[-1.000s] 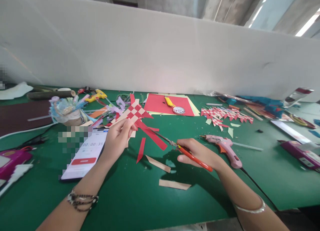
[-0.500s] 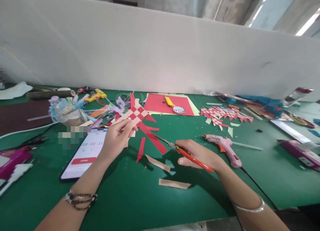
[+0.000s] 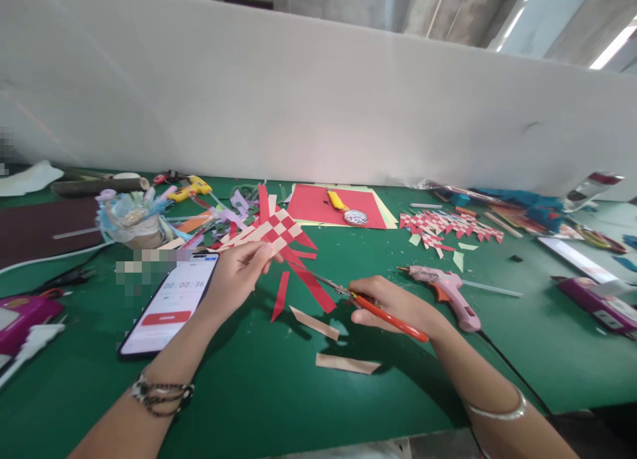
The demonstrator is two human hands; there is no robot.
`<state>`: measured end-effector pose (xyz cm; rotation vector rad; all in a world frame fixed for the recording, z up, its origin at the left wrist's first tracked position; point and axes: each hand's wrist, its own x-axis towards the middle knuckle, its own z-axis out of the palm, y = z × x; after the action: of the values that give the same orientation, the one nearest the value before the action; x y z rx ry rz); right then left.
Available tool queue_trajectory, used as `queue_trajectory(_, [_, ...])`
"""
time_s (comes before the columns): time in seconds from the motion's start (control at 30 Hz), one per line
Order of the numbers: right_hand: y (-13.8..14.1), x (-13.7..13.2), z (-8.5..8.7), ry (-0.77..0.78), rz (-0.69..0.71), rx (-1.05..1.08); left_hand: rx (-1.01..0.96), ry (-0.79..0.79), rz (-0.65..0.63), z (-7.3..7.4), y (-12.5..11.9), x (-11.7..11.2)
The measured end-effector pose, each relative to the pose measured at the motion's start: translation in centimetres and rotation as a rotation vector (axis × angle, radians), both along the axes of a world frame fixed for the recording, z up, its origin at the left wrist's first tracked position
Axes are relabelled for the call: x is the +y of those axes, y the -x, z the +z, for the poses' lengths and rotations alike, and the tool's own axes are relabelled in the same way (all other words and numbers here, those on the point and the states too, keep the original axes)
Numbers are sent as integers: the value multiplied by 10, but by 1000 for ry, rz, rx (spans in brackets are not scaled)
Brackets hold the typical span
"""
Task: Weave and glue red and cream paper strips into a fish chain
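Note:
My left hand (image 3: pixel 237 274) pinches a woven piece of red and beige paper strips (image 3: pixel 276 232), held just above the green table (image 3: pixel 279 406). Long red strip ends (image 3: pixel 311 281) hang off it toward the right. My right hand (image 3: pixel 393 305) grips orange-handled scissors (image 3: pixel 371 304), whose blades point left at those red strip ends. Cut beige strips (image 3: pixel 314 324) lie on the table below the blades, with another beige strip (image 3: pixel 347 363) nearer me.
A phone (image 3: pixel 172 302) showing a timer lies left of my left hand. A pink glue gun (image 3: pixel 448 292) rests to the right. Red card sheets (image 3: pixel 331 207), several finished woven pieces (image 3: pixel 450 225), a scrap-filled cup (image 3: pixel 130 221) and a white partition (image 3: pixel 318 114) sit behind.
My left hand has tilted and lifted the woven piece slightly, swinging its red ends. The scissors stay close to the red strips. The phone timer went from 35 to 36.

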<state>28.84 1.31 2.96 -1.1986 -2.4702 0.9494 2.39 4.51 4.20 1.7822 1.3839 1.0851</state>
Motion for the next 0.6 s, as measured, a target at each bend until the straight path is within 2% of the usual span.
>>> queue_trajectory(0.27, [0, 0, 0, -19, -6, -12, 11, -27, -20, 1, 1, 1])
queue_trajectory(0.6, [0, 1, -1, -29, 2, -15, -44, 48, -3, 0, 0, 1])
